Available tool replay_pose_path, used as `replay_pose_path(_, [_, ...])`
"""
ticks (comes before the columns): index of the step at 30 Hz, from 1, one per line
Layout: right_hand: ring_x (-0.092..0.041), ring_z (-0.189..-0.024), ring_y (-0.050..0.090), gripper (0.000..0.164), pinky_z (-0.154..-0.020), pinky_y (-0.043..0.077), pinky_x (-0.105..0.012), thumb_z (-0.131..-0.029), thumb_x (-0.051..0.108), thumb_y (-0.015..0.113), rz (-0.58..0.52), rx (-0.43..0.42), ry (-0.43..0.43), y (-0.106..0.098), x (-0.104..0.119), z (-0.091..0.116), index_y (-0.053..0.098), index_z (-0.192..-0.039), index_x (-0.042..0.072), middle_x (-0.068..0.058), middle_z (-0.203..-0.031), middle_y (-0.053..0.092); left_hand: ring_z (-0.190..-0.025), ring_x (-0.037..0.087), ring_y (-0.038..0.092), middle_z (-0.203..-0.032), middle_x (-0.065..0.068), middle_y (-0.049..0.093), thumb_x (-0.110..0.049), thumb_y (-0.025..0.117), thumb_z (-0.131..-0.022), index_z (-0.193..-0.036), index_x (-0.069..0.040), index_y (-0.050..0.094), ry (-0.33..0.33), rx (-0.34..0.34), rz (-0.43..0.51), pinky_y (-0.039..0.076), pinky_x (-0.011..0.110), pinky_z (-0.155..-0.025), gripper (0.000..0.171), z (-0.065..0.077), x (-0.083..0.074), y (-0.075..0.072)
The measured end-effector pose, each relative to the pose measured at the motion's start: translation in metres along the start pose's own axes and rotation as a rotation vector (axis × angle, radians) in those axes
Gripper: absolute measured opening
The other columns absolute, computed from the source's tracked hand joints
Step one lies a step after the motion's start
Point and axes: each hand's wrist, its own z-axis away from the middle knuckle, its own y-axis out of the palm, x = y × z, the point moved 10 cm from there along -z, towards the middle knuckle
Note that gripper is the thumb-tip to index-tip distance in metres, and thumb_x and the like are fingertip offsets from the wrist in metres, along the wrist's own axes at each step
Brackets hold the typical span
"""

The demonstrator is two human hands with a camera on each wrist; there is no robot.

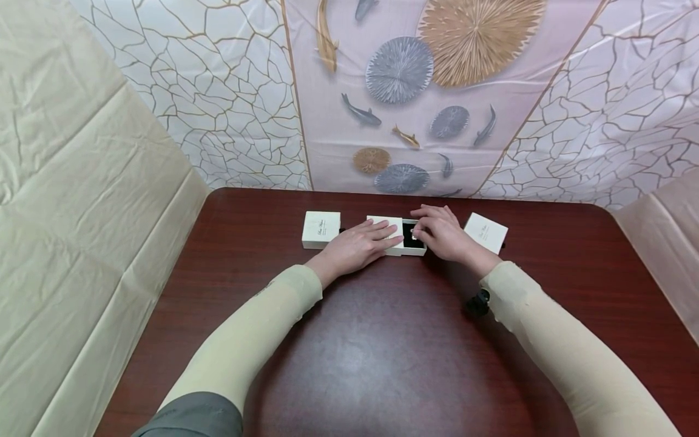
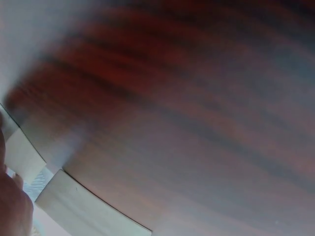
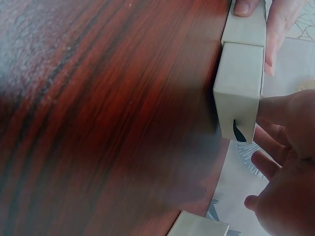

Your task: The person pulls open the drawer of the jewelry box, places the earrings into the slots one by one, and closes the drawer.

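Observation:
The middle white drawer box (image 1: pixel 386 249) stands partly pulled out to the right, its tray (image 1: pixel 416 251) lined in black. My left hand (image 1: pixel 352 249) holds the box's sleeve, fingers laid across the top. In the right wrist view, the left thumb (image 3: pixel 244 7) lies against the sleeve's front side. Over the tray is my right hand (image 1: pixel 441 233), its fingertips pinching a small pale object (image 1: pixel 413 235) whose kind is too small to tell. A black ribbon tab (image 3: pixel 238 132) hangs from the tray's end. Most of the left hand is outside the left wrist view.
A white box (image 1: pixel 321 229) with dark lettering stands left of the left hand. Another white box (image 1: pixel 486 232) sits at an angle beside the right wrist. The dark red wooden table (image 1: pixel 349 364) ends at a patterned cloth backdrop (image 1: pixel 401 130).

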Motion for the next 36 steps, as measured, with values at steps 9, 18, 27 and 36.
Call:
replay_pose_path(9, [-0.048, -0.152, 0.038, 0.017, -0.123, 0.013, -0.078, -0.104, 0.006, 0.063, -0.001, 0.008, -0.014, -0.0002, 0.0030, 0.0029, 0.074, -0.091, 0.004, -0.025, -0.149, 0.060, -0.157, 0.023, 0.039, -0.165, 0.006, 0.049, -0.025, 0.060, -0.111, -0.160, -0.022, 0.053, 0.001, -0.003, -0.009, 0.031, 0.044, -0.129, 0.050, 0.0001, 0.0000, -0.0002])
replay_pose_path(18, [-0.048, -0.152, 0.037, 0.017, -0.123, 0.013, -0.078, -0.104, 0.006, 0.063, 0.006, 0.025, -0.013, 0.0005, 0.0027, 0.0044, 0.074, -0.092, 0.004, -0.024, -0.149, 0.060, -0.157, 0.023, 0.039, -0.165, 0.005, 0.048, -0.026, 0.059, -0.112, -0.161, -0.023, 0.052, -0.004, 0.003, -0.019, 0.031, 0.044, -0.129, 0.049, 0.0005, 0.0002, 0.0009])
replay_pose_path(27, [-0.049, -0.152, 0.037, 0.017, -0.124, 0.013, -0.077, -0.104, 0.006, 0.063, 0.028, 0.035, -0.007, -0.0027, 0.0048, 0.0054, 0.074, -0.093, 0.004, -0.025, -0.149, 0.059, -0.157, 0.024, 0.040, -0.165, 0.006, 0.049, -0.025, 0.060, -0.112, -0.161, -0.022, 0.052, 0.001, 0.002, -0.021, 0.032, 0.045, -0.129, 0.050, 0.0006, 0.0000, -0.0006])
replay_pose_path(36, [-0.049, -0.152, 0.038, 0.019, -0.123, 0.014, -0.078, -0.105, 0.006, 0.062, 0.042, 0.043, 0.000, -0.0023, 0.0016, 0.0040, 0.074, -0.090, 0.006, -0.025, -0.149, 0.059, -0.157, 0.023, 0.040, -0.165, 0.005, 0.048, -0.026, 0.059, -0.112, -0.161, -0.023, 0.052, 0.001, 0.006, -0.040, 0.031, 0.044, -0.129, 0.050, 0.0002, -0.0002, 0.0004])
